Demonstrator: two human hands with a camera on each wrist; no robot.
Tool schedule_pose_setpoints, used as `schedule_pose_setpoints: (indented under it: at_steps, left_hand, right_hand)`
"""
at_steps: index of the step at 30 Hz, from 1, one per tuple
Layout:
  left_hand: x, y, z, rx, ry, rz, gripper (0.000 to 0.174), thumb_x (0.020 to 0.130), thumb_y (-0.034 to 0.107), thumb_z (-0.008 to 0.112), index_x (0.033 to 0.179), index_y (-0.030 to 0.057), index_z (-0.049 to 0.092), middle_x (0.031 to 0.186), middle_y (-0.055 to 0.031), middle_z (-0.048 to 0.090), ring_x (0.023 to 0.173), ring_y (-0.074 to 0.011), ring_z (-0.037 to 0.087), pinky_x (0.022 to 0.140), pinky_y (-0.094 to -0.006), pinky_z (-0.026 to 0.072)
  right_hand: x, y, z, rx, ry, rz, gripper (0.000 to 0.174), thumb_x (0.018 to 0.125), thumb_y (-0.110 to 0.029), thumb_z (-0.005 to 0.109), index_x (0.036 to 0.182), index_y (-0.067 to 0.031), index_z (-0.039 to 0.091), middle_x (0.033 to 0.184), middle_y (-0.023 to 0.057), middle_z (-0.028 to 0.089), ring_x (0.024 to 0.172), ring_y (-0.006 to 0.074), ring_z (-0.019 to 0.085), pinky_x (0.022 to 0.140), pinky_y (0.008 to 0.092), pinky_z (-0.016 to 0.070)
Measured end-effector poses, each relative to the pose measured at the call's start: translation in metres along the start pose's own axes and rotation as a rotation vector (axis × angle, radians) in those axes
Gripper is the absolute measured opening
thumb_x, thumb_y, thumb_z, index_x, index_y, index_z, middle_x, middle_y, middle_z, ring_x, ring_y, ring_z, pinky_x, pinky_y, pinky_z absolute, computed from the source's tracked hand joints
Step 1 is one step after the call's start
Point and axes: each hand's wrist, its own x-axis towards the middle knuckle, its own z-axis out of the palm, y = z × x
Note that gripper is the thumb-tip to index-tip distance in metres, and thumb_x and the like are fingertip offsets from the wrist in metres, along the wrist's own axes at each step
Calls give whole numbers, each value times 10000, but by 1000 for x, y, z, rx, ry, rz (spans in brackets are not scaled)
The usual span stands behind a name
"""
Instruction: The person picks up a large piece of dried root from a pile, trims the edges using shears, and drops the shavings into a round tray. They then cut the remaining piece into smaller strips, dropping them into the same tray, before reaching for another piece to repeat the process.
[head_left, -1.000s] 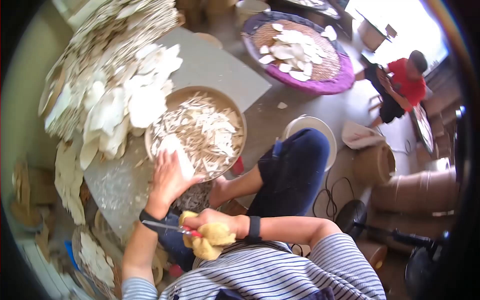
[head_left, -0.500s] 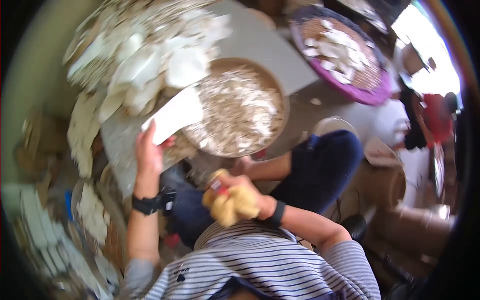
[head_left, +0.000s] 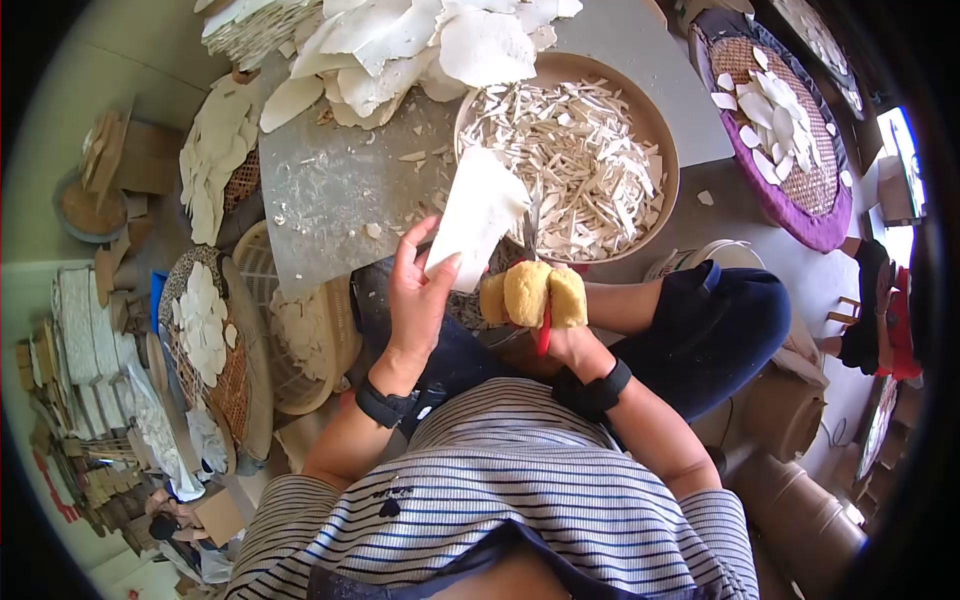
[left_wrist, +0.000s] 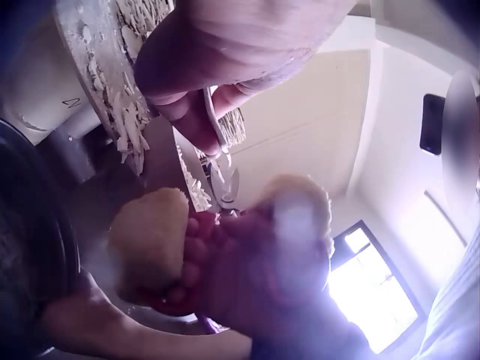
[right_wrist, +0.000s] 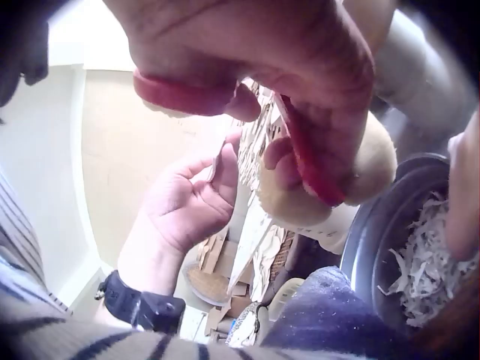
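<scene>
My left hand [head_left: 418,290] pinches a flat white sheet piece [head_left: 478,215] and holds it upright in front of my chest. My right hand [head_left: 545,300] grips red-handled scissors [head_left: 541,325] whose handles are padded with yellow sponge [head_left: 530,292]; the blades [head_left: 531,225] point up along the sheet's right edge. In the right wrist view the red handles [right_wrist: 304,161] loop around my fingers, and my left hand [right_wrist: 187,202] shows beyond them. In the left wrist view the blades [left_wrist: 223,180] sit just under my left fingers. A round basin [head_left: 660,130] of white strips lies just beyond both hands.
A grey board [head_left: 330,190] carries a heap of white sheets [head_left: 420,40]. Woven trays of white pieces stand at the left [head_left: 205,330] and far right [head_left: 790,120]. Stacks of cut pieces line the left floor [head_left: 85,340]. A person in red [head_left: 895,320] sits at the right.
My left hand lifted a white sheet off the basin and brought it to my chest. My right hand raised the scissors up to the sheet's edge. The head view tilted down.
</scene>
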Motion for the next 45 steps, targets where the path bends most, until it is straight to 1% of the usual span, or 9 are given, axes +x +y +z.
schedule_pose_setpoints:
  at_steps: [8,10,15,21,23,28,30,34,45]
  left_hand:
    - [-7,4,-5,78,-51,-32,474,871,-5,501,1323,-28,362,1226,-131,512,1075,-175,519,882,-288,448]
    - [-1,-4,-13,245,-8,21,467,867,-7,496,1319,-28,378,1268,-127,486,1132,-172,484,933,-287,406]
    - [9,4,-19,188,-30,54,501,852,36,503,1326,-34,355,1231,-161,486,945,-233,592,692,-315,556]
    - [10,25,-11,271,-138,-92,505,836,84,515,1320,22,388,1055,-145,596,605,-174,621,482,-250,516]
    - [22,28,-11,260,-183,-155,536,817,91,520,1329,27,374,1077,-141,587,664,-175,623,512,-256,530]
    - [34,28,-24,175,-236,-243,559,800,92,563,1321,14,375,1054,-141,599,674,-185,641,526,-268,552]
    - [34,32,-24,138,-284,-274,537,810,69,560,1315,12,385,984,-135,624,591,-192,639,502,-259,537]
    - [33,36,-30,107,-335,-356,509,814,53,579,1299,35,426,957,-113,631,582,-178,636,494,-251,526]
    - [28,49,-64,77,-351,-457,487,810,40,586,1279,28,457,958,-106,633,581,-170,632,509,-262,535]
  right_hand:
    - [14,30,-26,1136,-306,136,389,932,-373,372,1203,-106,451,1215,121,508,1167,267,455,992,422,349]
    - [20,20,-33,850,-205,283,388,894,-354,448,1170,-83,484,1150,122,545,1085,268,512,927,402,411]
    - [10,-19,20,-865,61,-506,358,725,-268,625,1021,-76,562,988,114,591,959,291,559,829,380,455]
    - [-13,-50,28,-1173,127,-400,236,797,-169,583,1002,-62,534,997,130,543,976,277,530,846,341,430]
    - [27,9,-7,-1134,199,-907,256,739,-234,603,949,-91,569,902,132,584,870,314,568,757,366,473]
    - [-2,56,-66,-757,-211,-426,548,796,-309,661,1231,-43,459,1183,147,532,1095,259,533,948,400,393]
    - [-2,43,-49,483,-302,-80,478,857,-308,583,1238,-55,445,1226,137,497,1155,260,480,991,413,355]
    - [-12,-33,11,-812,77,-249,197,872,-222,461,972,-64,524,988,128,568,953,286,557,859,389,445]
    - [-7,-36,12,-1148,-202,-18,480,840,-273,614,1230,-75,416,1157,88,518,1109,218,497,941,342,402]
